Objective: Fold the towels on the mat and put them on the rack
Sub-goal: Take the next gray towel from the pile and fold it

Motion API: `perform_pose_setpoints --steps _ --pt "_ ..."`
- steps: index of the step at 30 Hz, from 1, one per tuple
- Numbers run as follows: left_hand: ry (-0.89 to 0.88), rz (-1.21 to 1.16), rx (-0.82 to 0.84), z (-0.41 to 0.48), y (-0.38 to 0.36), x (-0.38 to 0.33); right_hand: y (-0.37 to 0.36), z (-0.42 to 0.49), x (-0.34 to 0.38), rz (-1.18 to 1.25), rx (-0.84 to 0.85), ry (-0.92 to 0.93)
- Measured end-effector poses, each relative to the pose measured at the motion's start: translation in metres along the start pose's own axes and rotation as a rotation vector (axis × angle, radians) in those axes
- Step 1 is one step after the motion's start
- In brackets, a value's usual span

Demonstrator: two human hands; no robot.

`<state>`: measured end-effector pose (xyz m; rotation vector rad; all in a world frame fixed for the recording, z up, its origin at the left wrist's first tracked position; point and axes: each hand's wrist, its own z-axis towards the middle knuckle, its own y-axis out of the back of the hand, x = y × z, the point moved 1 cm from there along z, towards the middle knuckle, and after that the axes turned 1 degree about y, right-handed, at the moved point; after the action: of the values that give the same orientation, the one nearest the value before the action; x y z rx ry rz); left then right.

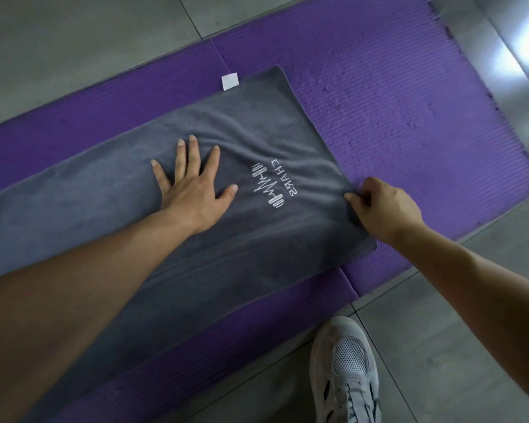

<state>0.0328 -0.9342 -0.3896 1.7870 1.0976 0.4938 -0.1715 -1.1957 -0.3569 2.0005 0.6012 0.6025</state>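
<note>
Your left forearm stretches over the grey towel (242, 239), and your left hand (193, 190) lies flat on it, fingers straight and spread, pressing the cloth. Just right of that hand sits a white embroidered logo (272, 186). Past the logo, your right hand (382, 206) pinches the towel's short edge, fingers curled round the cloth. The towel lies spread on the purple mat (394, 102), which shows beyond both hands. Your white shoe (345, 370) stands on the floor (74, 41), nearer you than your right hand.
</note>
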Motion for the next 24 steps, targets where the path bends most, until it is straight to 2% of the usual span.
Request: perform_pose_setpoints --steps 3,7,10,12,14,16,22,24 --pt "-0.012 -0.036 -0.041 0.002 -0.005 0.002 0.007 0.004 0.015 -0.032 -0.053 0.042" --pt "-0.023 -0.077 -0.092 0.003 -0.005 0.003 0.015 0.025 0.057 0.151 -0.193 0.422" --pt "0.016 -0.130 -0.188 0.002 -0.002 0.008 0.005 0.055 0.103 0.125 -0.141 0.630" --pt "0.149 -0.116 -0.232 0.006 0.002 0.019 -0.007 0.074 0.133 0.039 -0.075 0.728" --pt "0.310 -0.126 -0.200 0.012 0.008 0.035 -0.018 0.091 0.156 -0.103 -0.009 0.769" --pt "0.373 -0.144 -0.139 0.018 0.011 0.047 -0.024 0.104 0.169 -0.230 -0.009 0.756" --pt "0.300 -0.175 -0.104 0.028 0.027 0.061 -0.024 0.117 0.184 -0.319 -0.062 0.660" --pt "0.260 -0.181 -0.149 0.017 0.035 0.076 -0.025 0.100 0.198 -0.274 -0.152 0.717"
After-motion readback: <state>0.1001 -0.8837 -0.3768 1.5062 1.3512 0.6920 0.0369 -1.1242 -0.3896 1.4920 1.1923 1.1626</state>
